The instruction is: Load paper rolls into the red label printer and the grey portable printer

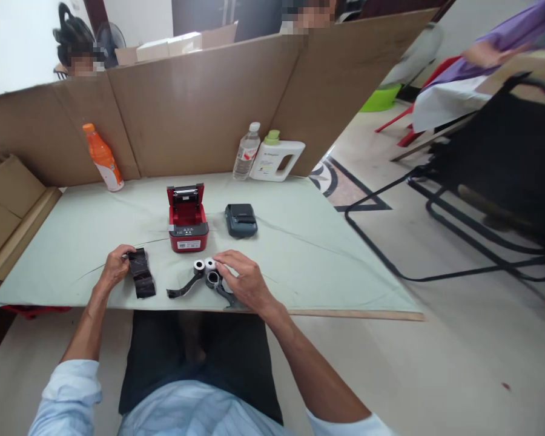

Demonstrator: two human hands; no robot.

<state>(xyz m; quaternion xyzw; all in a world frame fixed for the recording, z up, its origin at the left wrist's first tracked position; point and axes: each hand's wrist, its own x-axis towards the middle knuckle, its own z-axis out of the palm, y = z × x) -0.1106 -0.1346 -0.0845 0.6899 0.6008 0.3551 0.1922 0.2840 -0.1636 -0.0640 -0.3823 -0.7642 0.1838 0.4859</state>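
Observation:
Pinched at its upper left edge, a strip of creased, shiny black film (142, 274) is in the fingers of my left hand (117, 264). My right hand (244, 278) has its thumb and fingertips closed at the right side of a small white paper roll (210, 264). Touching or close beside that roll is another white roll (199, 266). Just below them lies a dark roll (213, 279), with a black strip (184, 287) reaching left. Behind the rolls stands a red and black label printer (189, 230), its lid raised.
A dark, closed portable printer (241, 220) sits right of the red one. An orange bottle (103, 158), a clear water bottle (247, 152) and a white jug (277, 158) stand along the cardboard partition (200, 109). Cardboard boxes (9, 206) are at the left; a black chair (499, 163) is at right.

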